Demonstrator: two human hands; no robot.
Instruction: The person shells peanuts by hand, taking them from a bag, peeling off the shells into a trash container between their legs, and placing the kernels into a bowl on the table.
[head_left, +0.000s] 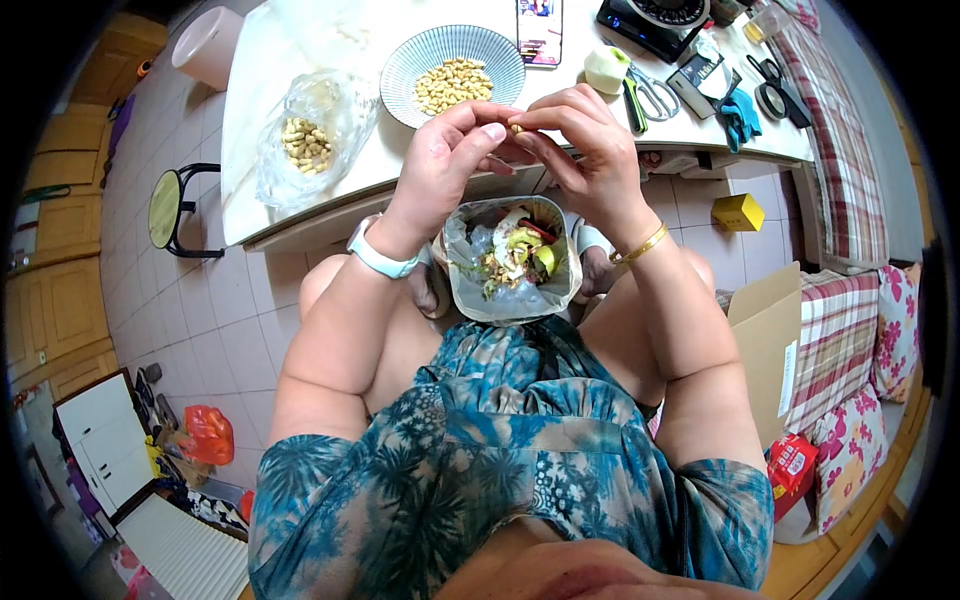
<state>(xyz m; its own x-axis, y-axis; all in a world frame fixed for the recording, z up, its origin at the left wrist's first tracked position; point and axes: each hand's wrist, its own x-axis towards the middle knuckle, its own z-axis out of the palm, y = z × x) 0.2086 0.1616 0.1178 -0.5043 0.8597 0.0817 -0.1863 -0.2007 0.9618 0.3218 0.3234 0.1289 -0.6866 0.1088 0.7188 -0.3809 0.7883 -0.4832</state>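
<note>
My left hand (455, 150) and my right hand (585, 140) meet above the table's front edge, fingertips pinched together around a small tan nut. Just behind them a striped bowl (397, 85) holds a pile of pale shelled nuts (455, 85). To the left, a clear plastic bag (345, 120) lies open on the table with more nuts (306, 145) in it. Below my hands, between my knees, stands a lined waste bin (465, 295) with peels and scraps inside. How the nut is shared between the fingers is partly hidden.
On the table (250, 190) are a phone (540, 30), a peeled round fruit (606, 70), a green-handled peeler (634, 105), scissors (657, 97) and a teal cloth (739, 118). A stool (165, 210) stands left, a yellow box (738, 212) and cardboard box (765, 345) right.
</note>
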